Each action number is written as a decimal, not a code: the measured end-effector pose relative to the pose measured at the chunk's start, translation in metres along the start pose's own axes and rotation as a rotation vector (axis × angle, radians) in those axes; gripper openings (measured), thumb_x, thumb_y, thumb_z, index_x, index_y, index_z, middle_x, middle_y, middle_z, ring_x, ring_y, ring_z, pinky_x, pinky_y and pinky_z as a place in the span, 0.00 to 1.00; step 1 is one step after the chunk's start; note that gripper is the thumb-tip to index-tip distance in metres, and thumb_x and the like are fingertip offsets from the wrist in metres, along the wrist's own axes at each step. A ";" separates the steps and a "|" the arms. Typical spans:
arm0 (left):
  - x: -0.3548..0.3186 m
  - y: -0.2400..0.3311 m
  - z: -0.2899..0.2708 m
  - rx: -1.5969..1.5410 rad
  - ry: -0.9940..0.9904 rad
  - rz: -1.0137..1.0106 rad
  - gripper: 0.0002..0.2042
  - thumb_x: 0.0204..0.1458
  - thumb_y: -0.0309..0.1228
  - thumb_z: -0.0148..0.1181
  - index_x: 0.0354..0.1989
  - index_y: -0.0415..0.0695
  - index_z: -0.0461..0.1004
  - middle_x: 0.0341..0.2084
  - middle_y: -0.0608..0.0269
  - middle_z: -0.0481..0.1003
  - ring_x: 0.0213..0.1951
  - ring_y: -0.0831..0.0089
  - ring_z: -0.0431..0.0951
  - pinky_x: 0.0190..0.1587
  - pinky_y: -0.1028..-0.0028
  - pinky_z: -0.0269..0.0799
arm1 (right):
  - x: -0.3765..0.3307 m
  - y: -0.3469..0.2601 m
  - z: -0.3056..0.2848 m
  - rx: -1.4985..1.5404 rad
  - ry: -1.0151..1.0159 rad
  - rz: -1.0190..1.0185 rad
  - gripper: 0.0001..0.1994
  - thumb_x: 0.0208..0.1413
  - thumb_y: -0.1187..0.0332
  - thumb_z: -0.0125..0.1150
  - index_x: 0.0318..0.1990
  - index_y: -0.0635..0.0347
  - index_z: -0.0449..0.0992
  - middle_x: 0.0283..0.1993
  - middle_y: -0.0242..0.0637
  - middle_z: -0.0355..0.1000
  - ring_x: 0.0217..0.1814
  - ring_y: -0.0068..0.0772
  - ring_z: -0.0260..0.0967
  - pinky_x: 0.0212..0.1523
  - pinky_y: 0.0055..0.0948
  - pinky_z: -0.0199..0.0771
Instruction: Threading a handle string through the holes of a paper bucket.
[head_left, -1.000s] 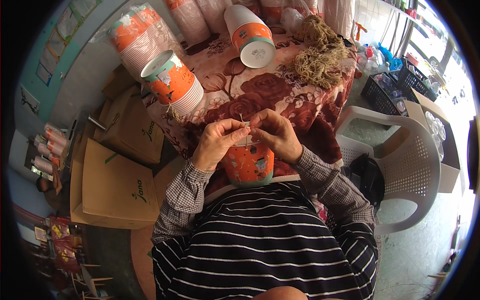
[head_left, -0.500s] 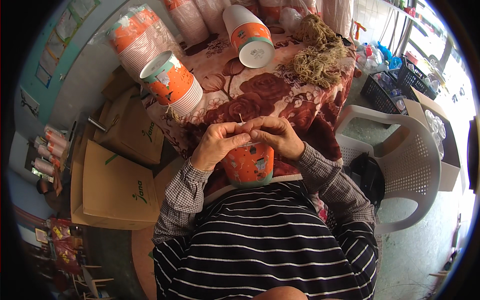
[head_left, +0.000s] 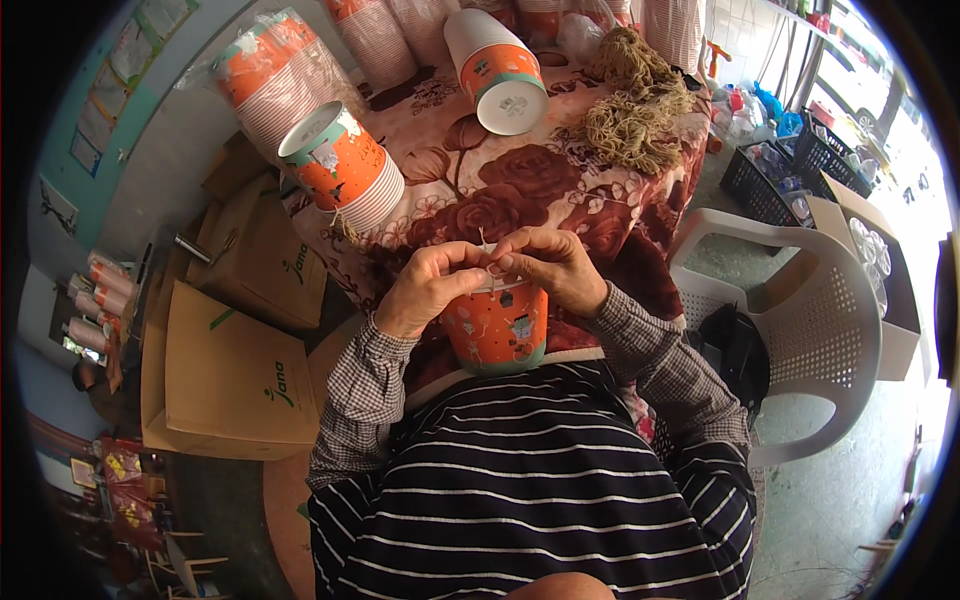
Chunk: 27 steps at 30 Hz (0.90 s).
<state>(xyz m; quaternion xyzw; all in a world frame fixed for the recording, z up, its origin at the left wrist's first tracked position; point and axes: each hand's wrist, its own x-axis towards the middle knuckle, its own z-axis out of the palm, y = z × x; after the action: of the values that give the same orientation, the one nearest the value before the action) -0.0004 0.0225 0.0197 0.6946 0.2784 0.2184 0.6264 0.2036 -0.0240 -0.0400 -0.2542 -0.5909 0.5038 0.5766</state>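
An orange paper bucket [head_left: 495, 330] with a green base band and small printed figures stands upright at the table's near edge, close against my body. Over its rim my left hand [head_left: 430, 285] and my right hand [head_left: 550, 268] meet, thumbs and index fingers closed in a pinch. Between the fingertips runs a thin pale string [head_left: 484, 238], with one end sticking up beyond the rim. My fingers hide most of the bucket's opening. A heap of tan twine [head_left: 635, 115] lies at the table's far right.
Nested orange buckets [head_left: 345, 165] lean at the table's left. Another stack [head_left: 497, 75] lies farther back, near plastic-wrapped ones [head_left: 285, 75]. Cardboard boxes [head_left: 235, 365] stand at left, a white plastic chair [head_left: 815, 320] at right. Beyond it are black crates [head_left: 765, 185].
My fingertips have parted slightly over the rim, showing more of the string between them. My left hand has shifted a little left and down. The bucket stays in place.
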 end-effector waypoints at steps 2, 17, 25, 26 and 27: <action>0.001 -0.003 -0.001 -0.005 0.012 0.011 0.10 0.55 0.24 0.56 0.44 0.34 0.74 0.35 0.67 0.77 0.37 0.84 0.75 0.43 0.82 0.72 | 0.000 0.000 -0.001 -0.001 0.006 0.010 0.07 0.60 0.72 0.59 0.43 0.63 0.77 0.39 0.30 0.75 0.42 0.18 0.72 0.47 0.21 0.74; 0.005 -0.009 -0.002 0.027 0.047 0.044 0.07 0.57 0.28 0.57 0.39 0.36 0.74 0.33 0.70 0.74 0.35 0.85 0.72 0.41 0.83 0.69 | 0.001 -0.002 -0.005 -0.034 0.007 0.015 0.06 0.61 0.70 0.58 0.42 0.62 0.76 0.37 0.28 0.75 0.40 0.17 0.71 0.45 0.21 0.73; 0.007 -0.009 -0.001 0.094 0.064 0.057 0.07 0.58 0.30 0.57 0.35 0.37 0.74 0.30 0.73 0.73 0.33 0.86 0.70 0.38 0.84 0.67 | 0.001 0.002 -0.008 -0.056 0.008 0.008 0.06 0.62 0.70 0.56 0.42 0.62 0.75 0.40 0.29 0.75 0.42 0.19 0.71 0.45 0.21 0.72; 0.007 -0.009 -0.001 0.094 0.064 0.056 0.07 0.58 0.30 0.57 0.35 0.37 0.74 0.30 0.73 0.73 0.33 0.86 0.70 0.38 0.84 0.67 | 0.001 0.001 -0.008 -0.056 0.008 0.008 0.06 0.62 0.70 0.56 0.42 0.62 0.75 0.40 0.29 0.75 0.42 0.19 0.71 0.45 0.21 0.72; 0.006 -0.009 -0.002 0.093 0.061 0.063 0.07 0.57 0.29 0.57 0.34 0.38 0.74 0.29 0.73 0.73 0.32 0.87 0.69 0.37 0.83 0.66 | 0.001 -0.001 -0.008 -0.073 0.009 0.032 0.06 0.62 0.70 0.55 0.42 0.61 0.74 0.40 0.30 0.75 0.42 0.19 0.71 0.45 0.22 0.71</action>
<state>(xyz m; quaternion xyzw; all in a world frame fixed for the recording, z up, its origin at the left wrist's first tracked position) 0.0022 0.0285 0.0111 0.7243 0.2852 0.2459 0.5776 0.2108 -0.0212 -0.0399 -0.2868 -0.6022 0.4898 0.5614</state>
